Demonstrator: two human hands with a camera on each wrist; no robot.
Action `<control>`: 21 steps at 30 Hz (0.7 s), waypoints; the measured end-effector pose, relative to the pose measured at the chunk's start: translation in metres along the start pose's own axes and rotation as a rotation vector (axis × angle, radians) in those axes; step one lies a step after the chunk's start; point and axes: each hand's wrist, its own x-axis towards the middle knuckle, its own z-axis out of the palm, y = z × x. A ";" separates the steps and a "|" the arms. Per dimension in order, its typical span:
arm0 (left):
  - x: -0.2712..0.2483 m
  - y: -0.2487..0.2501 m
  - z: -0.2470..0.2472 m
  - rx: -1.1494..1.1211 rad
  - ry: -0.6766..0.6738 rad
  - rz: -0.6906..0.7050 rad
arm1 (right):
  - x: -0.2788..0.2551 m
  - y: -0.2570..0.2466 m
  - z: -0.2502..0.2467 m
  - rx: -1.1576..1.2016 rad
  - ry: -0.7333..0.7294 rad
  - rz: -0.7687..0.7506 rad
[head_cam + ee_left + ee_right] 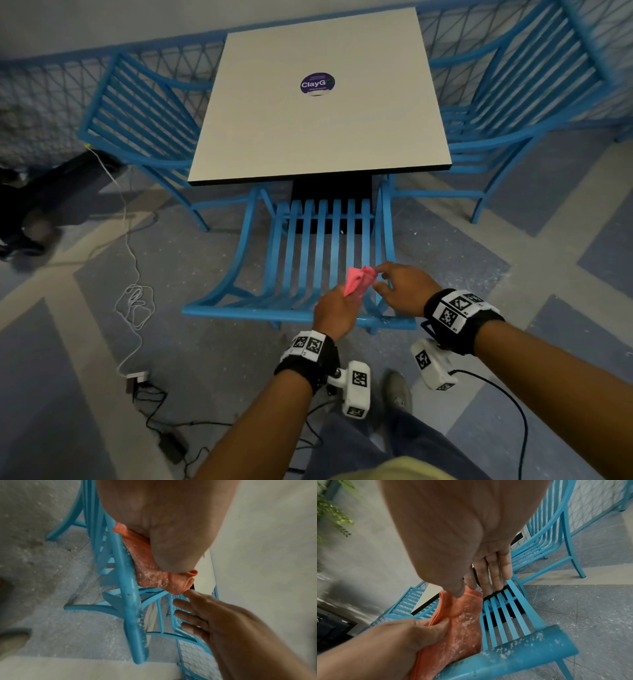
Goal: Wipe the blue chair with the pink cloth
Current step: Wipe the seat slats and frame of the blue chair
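Holding the cloth [358,281] bunched over the chair [298,260], at about 6 o'clock in the head view, just above the top rail [513,654] of the backrest. Left hand [337,313] grips the lower bulk of the cloth, fingers curled round it. Right hand [404,289] pinches its upper corner between thumb and forefinger; the other fingers [496,572] are extended and free, above the slats.

Handling, judged: cloth is soft, light and limp, folds on itself, and carries white flecks, so it looks damp or soiled on one face. Best taken by a corner and the bunched middle, as now, to spread or refold it to a usable face. Chair looks like rigid painted metal, smooth and probably slick where wet; narrow slats with gaps, so the cloth may snag or slip through. White residue sits on the top rail; wiping there is not yet done.

Surroundings: chair is tucked against a table [318,113] at 12 o'clock, bearing a round purple sticker [317,84]. Two more blue chairs, at 10 and 2 o'clock. Speckled tile floor [531,246]; white cable [132,274] and black leads at 8 o'clock, a trip risk. Blue lattice fence behind.
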 end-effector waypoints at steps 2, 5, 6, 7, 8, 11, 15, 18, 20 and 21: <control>0.001 0.009 -0.004 -0.101 -0.019 -0.030 | -0.001 0.006 -0.002 -0.007 -0.004 0.016; 0.013 0.004 -0.021 -0.197 -0.005 -0.096 | -0.003 0.018 -0.005 -0.006 -0.023 0.062; 0.017 0.000 -0.031 -0.208 0.024 -0.113 | -0.004 0.021 -0.006 -0.004 -0.039 0.072; 0.017 -0.001 -0.043 -0.230 0.053 -0.119 | -0.005 0.024 -0.006 0.001 -0.054 0.081; 0.017 -0.004 -0.059 -0.247 0.095 -0.101 | -0.006 0.027 -0.006 0.004 -0.063 0.084; 0.010 -0.013 -0.102 -0.120 0.196 -0.019 | -0.010 0.034 -0.003 -0.003 -0.076 0.091; 0.005 -0.042 -0.132 0.094 0.218 -0.006 | -0.011 0.038 -0.001 -0.013 -0.081 0.093; 0.014 -0.081 -0.115 0.227 0.183 -0.081 | -0.011 0.038 0.001 -0.019 -0.088 0.086; 0.024 -0.100 -0.092 0.327 0.186 -0.088 | -0.011 0.036 0.002 -0.015 -0.097 0.085; 0.028 -0.103 -0.079 0.332 0.181 -0.075 | -0.011 0.034 0.002 -0.013 -0.102 0.082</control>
